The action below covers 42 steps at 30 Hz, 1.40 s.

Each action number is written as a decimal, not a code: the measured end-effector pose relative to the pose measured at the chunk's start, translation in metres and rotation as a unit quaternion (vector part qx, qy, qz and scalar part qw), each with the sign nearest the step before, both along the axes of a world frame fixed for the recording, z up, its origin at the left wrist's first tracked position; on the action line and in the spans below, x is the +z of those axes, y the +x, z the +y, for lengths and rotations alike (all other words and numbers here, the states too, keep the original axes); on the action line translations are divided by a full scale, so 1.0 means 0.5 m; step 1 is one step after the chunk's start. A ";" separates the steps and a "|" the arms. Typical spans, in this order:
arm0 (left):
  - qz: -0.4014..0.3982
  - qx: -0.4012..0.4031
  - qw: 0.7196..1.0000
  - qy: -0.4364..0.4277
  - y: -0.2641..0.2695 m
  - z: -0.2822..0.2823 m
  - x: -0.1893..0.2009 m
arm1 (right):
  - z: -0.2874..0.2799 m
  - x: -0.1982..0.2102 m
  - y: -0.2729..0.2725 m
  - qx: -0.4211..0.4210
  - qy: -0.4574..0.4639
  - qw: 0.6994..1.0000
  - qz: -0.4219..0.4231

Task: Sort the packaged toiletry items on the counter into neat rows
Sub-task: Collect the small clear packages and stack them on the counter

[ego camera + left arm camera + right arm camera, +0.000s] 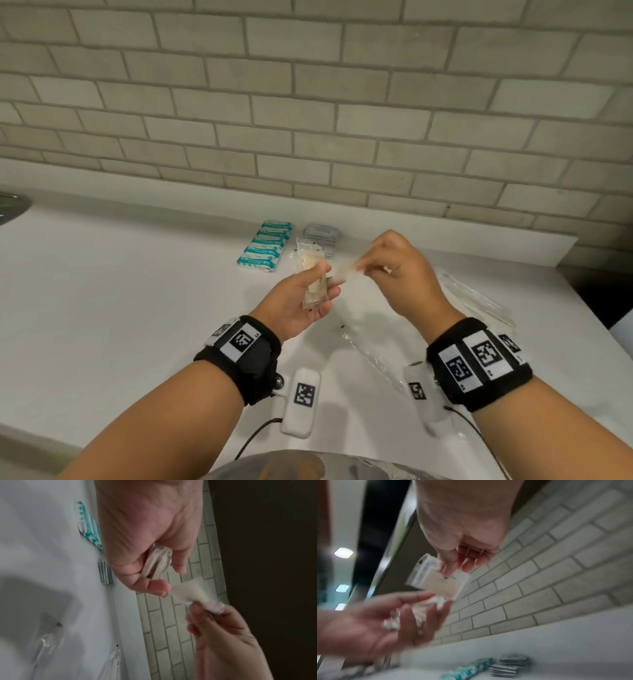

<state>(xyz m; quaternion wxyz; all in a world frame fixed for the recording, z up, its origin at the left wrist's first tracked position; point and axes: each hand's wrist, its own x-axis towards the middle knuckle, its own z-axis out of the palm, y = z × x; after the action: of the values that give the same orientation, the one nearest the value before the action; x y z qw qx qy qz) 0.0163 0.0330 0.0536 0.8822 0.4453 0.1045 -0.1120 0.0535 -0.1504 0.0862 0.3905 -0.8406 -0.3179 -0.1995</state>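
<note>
Above the white counter (137, 291), my left hand (320, 286) holds a small stack of clear packets with beige contents (313, 287), thumb on top. My right hand (359, 269) pinches one more beige packet (344, 272) by its end, close beside the stack. The left wrist view shows the stack (157, 562) in my left hand's grip and the pinched packet (187, 592) blurred. In the right wrist view the pinched packet (440, 580) hangs just above my left hand (412, 615). Teal packets (265, 250) lie in a row, and grey packets (322, 236) are stacked behind.
Empty clear plastic bags lie on the counter, one at the right (476, 298) and one below my hands (370, 353). A tiled wall (308, 120) backs the counter. The counter ends at the right (582, 291). A metal fitting (13, 205) shows at far left.
</note>
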 end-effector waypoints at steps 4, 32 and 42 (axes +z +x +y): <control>-0.059 0.033 0.994 0.090 0.001 0.024 0.004 | 0.020 -0.030 -0.007 0.040 -0.096 0.995 0.014; -0.064 0.047 0.996 0.036 -0.068 0.316 -0.040 | 0.269 -0.072 0.038 0.021 -0.310 0.895 0.319; -0.053 0.069 0.995 0.048 -0.074 0.331 -0.054 | 0.335 -0.083 0.010 0.024 -0.154 0.947 0.281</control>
<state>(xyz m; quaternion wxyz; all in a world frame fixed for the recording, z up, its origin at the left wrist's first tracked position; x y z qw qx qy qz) -0.0208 0.1987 0.0265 0.8698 0.4841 0.0928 -0.0222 0.0585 0.0170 0.0447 0.3341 -0.9047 -0.2423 0.1061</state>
